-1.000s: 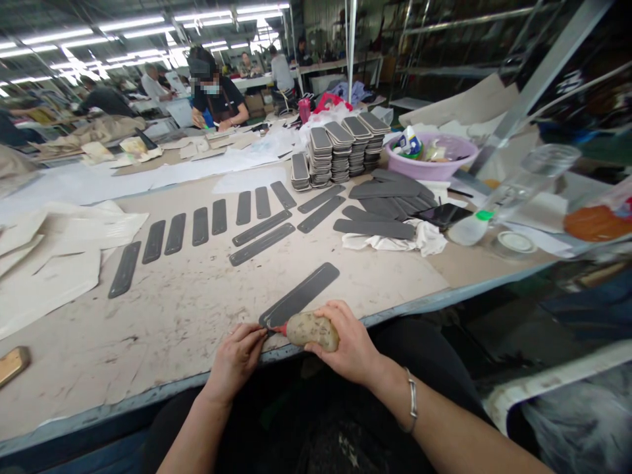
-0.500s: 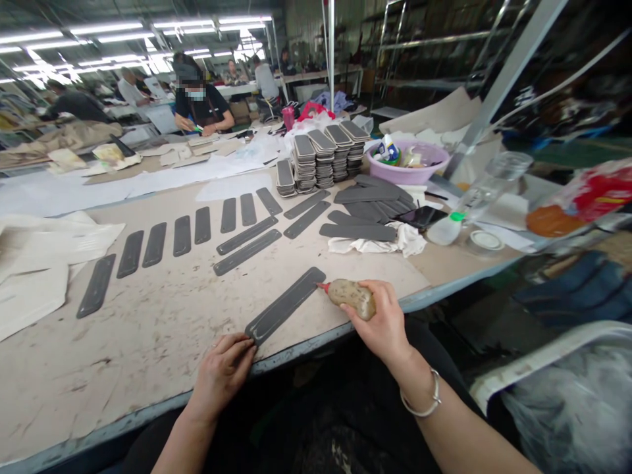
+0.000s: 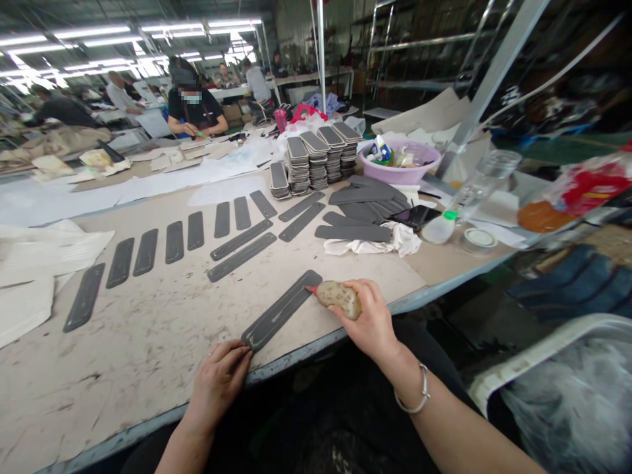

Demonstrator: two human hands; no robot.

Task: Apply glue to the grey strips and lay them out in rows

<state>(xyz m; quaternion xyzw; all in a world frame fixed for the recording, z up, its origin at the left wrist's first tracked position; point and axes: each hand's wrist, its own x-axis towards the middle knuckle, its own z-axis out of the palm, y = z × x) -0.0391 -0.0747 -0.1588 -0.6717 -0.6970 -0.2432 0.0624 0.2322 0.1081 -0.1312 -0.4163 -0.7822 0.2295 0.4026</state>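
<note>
My right hand (image 3: 368, 319) is wrapped round a stained, squeezable glue bottle (image 3: 340, 299) with a red nozzle. Its tip touches the far end of a long dark grey strip (image 3: 281, 309) with rounded corners. A glossy line of glue runs along the strip's face. At the strip's near end, by the table edge, the fingers of my left hand (image 3: 220, 378) pinch its corner. Further off, several similar grey strips (image 3: 145, 252) lie in a row, shiny lines on them. A pile of plain grey strips (image 3: 368, 197) lies to the right, partly on a white cloth (image 3: 407, 240).
Stacks of pale-edged grey pieces (image 3: 309, 161) stand at the back beside a lilac basin (image 3: 399, 171). A clear bottle with a green cap (image 3: 439, 227) and a round tin (image 3: 478, 240) sit on the right. A masked person (image 3: 195, 108) works across the table (image 3: 162, 329).
The nozzle has moved slightly along the strip's far end, and a glue line now shows more plainly down its middle. My left hand keeps hold of the near corner. The whole view has shifted slightly.
</note>
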